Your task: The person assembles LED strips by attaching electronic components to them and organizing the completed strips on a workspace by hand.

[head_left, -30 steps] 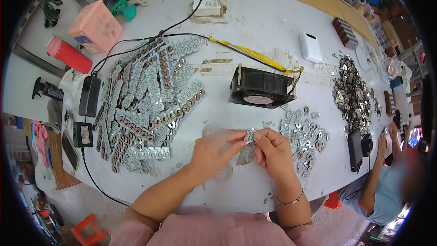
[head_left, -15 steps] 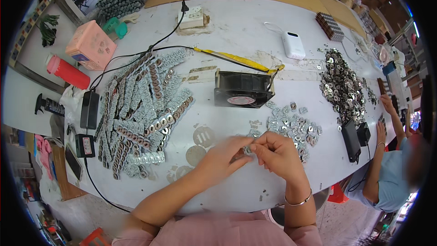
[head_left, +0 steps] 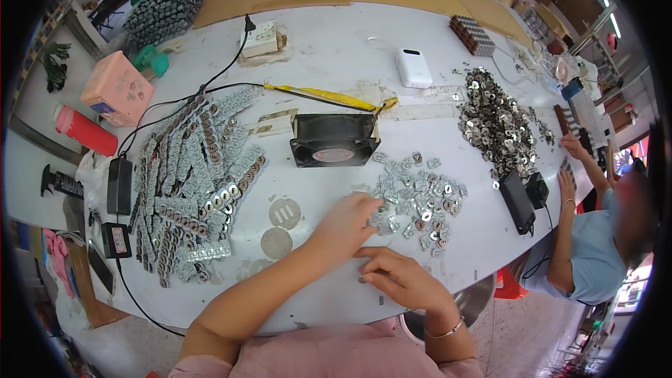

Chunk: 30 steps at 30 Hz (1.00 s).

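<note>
My left hand [head_left: 344,227] is at the left edge of a loose heap of small clear-and-metal pieces [head_left: 422,197]. Its fingers stretch toward the heap with the fingertips at the nearest pieces, slightly blurred. Closer to me, my right hand [head_left: 400,278] hovers above the white table with its fingers curled. A small dark spot shows at its thumb tip; what it holds, if anything, is too small to make out. Off to the left lies a large pile of strips [head_left: 192,189] made of similar pieces with round metal discs.
Beyond my hands stands a black fan [head_left: 334,141] with a yellow-wrapped cable [head_left: 318,96]. A heap of metal parts [head_left: 495,122] lies at right, near black adapters [head_left: 516,201]. A white power bank [head_left: 413,68] lies farther back. A co-worker in light blue [head_left: 584,262] sits at right.
My hands have come apart. The left now reaches to the loose pieces, while the right has drawn back toward me. The whole view has shifted, moving table items left in the picture.
</note>
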{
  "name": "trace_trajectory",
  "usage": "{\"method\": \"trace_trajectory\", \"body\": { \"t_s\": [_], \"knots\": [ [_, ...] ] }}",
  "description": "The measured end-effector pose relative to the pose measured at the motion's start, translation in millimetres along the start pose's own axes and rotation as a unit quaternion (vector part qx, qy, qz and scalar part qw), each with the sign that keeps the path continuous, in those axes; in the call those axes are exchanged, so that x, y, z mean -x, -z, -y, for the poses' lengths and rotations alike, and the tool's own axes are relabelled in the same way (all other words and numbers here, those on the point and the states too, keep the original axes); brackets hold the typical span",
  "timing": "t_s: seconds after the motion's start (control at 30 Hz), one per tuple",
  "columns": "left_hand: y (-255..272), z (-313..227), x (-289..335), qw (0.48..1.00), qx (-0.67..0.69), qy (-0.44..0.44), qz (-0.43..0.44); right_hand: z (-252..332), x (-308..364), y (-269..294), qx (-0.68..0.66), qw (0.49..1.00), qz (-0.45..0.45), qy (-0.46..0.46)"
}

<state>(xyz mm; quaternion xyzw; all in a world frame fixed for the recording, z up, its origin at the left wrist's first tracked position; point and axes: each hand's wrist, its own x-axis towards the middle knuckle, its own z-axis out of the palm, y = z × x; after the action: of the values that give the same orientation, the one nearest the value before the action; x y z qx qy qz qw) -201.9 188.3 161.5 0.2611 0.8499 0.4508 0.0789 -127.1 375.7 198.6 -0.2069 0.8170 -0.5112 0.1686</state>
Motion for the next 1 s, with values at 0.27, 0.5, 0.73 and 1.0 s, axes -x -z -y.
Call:
{"method": "trace_trajectory", "body": {
  "t_s": [0.27, 0.5, 0.73, 1.0],
  "knots": [
    [59, -5, 35, 0.998, -0.059, 0.004, 0.005, -5, 17, 19, -0.045, 0.977, -0.187, -0.09],
    [125, 53, 59, 0.877, -0.397, 0.135, -0.234, -14, 5, 22, -0.146, 0.955, -0.234, -0.111],
    [127, 46, 62, 0.917, -0.312, 0.173, -0.18, 37, -46, 0, 0.022, 0.999, -0.024, 0.035],
    [110, 15, 91, 0.939, -0.294, 0.08, -0.16, 37, -82, -6, 0.001, 0.999, -0.009, 0.032]
  ]
}}
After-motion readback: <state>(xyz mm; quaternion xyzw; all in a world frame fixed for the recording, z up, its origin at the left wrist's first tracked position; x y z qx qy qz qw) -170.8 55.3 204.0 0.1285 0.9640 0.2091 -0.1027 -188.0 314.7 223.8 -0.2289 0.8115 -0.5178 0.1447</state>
